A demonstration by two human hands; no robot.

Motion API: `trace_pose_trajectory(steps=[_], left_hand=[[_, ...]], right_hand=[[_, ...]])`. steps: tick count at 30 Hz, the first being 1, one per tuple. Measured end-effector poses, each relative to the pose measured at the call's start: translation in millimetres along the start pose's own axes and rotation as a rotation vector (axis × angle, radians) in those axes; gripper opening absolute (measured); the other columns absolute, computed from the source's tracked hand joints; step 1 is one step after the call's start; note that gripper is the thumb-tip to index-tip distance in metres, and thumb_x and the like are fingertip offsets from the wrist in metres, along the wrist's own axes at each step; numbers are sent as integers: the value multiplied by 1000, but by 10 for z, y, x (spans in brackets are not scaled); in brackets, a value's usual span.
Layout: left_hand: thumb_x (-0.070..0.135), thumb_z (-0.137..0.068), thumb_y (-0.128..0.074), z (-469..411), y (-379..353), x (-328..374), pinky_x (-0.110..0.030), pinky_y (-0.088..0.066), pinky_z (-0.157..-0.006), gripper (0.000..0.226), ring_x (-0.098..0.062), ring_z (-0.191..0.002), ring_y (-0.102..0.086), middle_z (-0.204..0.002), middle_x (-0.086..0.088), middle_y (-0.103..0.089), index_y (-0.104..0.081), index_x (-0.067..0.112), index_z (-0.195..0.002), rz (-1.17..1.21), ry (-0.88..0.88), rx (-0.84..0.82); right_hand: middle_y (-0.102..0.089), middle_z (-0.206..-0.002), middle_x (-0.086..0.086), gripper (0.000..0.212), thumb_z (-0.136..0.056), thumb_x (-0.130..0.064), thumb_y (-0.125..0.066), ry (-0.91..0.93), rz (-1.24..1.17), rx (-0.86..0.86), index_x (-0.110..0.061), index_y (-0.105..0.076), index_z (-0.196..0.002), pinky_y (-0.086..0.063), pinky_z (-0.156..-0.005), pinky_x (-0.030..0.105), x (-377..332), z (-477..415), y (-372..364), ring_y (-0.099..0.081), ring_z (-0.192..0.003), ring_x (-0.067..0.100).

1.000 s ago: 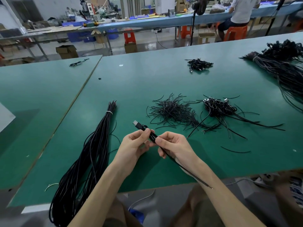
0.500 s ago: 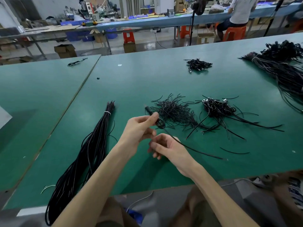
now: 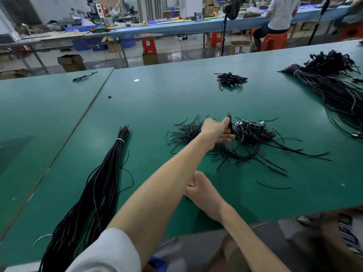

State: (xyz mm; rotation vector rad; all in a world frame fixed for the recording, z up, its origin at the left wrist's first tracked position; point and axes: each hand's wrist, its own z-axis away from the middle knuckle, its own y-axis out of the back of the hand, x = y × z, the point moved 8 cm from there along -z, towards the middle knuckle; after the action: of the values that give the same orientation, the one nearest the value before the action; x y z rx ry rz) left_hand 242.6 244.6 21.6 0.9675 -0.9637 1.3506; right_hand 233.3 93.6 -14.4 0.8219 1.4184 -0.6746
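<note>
Black cable (image 3: 231, 127) pinched in left hand (image 3: 216, 130), right up against the coiled-cable pile (image 3: 255, 133) mid green worktop (image 3: 157, 107) | right hand (image 3: 202, 190) near the front edge, fingers tucked behind the left forearm, grip can't be told | carton (image 3: 240, 47) label too small to read

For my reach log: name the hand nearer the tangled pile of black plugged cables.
Left. The left hand, pinching a thin black cable, is at the left edge of the tangled black cable pile; the right hand is back near the front edge of the green table.
</note>
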Motion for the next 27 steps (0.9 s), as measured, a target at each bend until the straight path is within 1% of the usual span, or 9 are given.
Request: trace_pose_trajectory(steps=[3, 5, 8, 11, 14, 17, 22, 25, 27], left_hand=[[18, -108, -52, -37, -85, -104, -32, -62, -87, 38, -28, -104, -73, -122, -22, -70, -55, -11, -133, 25, -22, -25], [16, -109, -48, -48, -128, -162, -28, -57, -96, 39, -24, -115, -69, -134, -18, -66, -53, -7, -141, 32, -33, -66], [18, -111, -44, -33, -201, -201, -33, -48, -111, 45, -26, -132, -58, -148, -17, -55, -43, -5, -149, 75, -42, -127], [24, -111, -44, -24, -315, -208, -35, -43, -115, 52, -27, -141, -49, -156, -17, -46, -35, -5, -154, 89, -41, -213], [26, -109, -50, 28, -385, -233, -39, -45, -114, 59, -30, -145, -44, -160, -17, -39, -30, -3, -156, 117, -12, -306], [24, -107, -54, 111, -298, -183, -40, -50, -109, 52, -28, -133, -57, -153, -15, -50, -42, 1, -152, 104, -58, -314], [13, -107, -52, 400, 405, 26, -38, -61, -87, 29, -29, -104, -74, -125, -12, -71, -64, 5, -132, 143, -230, -156], [5, -103, -53, 648, 1004, -13, -25, -56, -62, 25, -18, -78, -74, -107, -7, -74, -72, 8, -119, -101, -307, 73], [2, -98, -58, 812, 1411, -78, -22, -47, -56, 22, -14, -67, -69, -96, -5, -75, -75, 12, -109, -314, -331, 244]], right_hand=[[-51, -51, -21, 60, -91, 5, -51, -18, 31, -1, -44, -61, -58, -36, -51, 7, 21, -12, -2, -44, -47, -4], [-56, -58, -13, 44, -89, 2, -54, -51, 40, 25, -33, -63, -66, -39, -56, 12, 70, -25, 27, -47, -52, -2], [-63, -70, 7, 10, -86, 6, -52, -67, -7, 66, 2, -60, -83, -47, -63, 23, 102, -34, 53, -53, -64, 6], [-68, -84, 8, 16, -88, 3, -52, -46, -68, 80, -6, -63, -93, -53, -72, 32, 94, -45, 67, -60, -80, 13], [-59, -83, 23, 13, -85, 0, -53, -26, -112, 91, 9, -57, -94, -48, -71, 39, 80, -42, 77, -53, -78, 21], [-56, -77, 30, 10, -86, 6, -55, -31, -167, 70, 16, -55, -89, -46, -72, 36, 117, -32, 74, -53, -74, 22], [-73, -82, 7, 6, -100, -5, -64, -36, -201, 54, 1, -65, -101, -52, -68, 26, 139, -62, 41, -64, -72, 14], [-75, -90, 15, 10, -101, -8, -62, -15, -200, 65, 1, -64, -103, -52, -66, 26, 134, -68, 46, -66, -74, 17], [-73, -92, 21, 12, -101, -9, -62, 12, -181, 56, 2, -65, -103, -52, -66, 26, 111, -66, 40, -67, -74, 17]])
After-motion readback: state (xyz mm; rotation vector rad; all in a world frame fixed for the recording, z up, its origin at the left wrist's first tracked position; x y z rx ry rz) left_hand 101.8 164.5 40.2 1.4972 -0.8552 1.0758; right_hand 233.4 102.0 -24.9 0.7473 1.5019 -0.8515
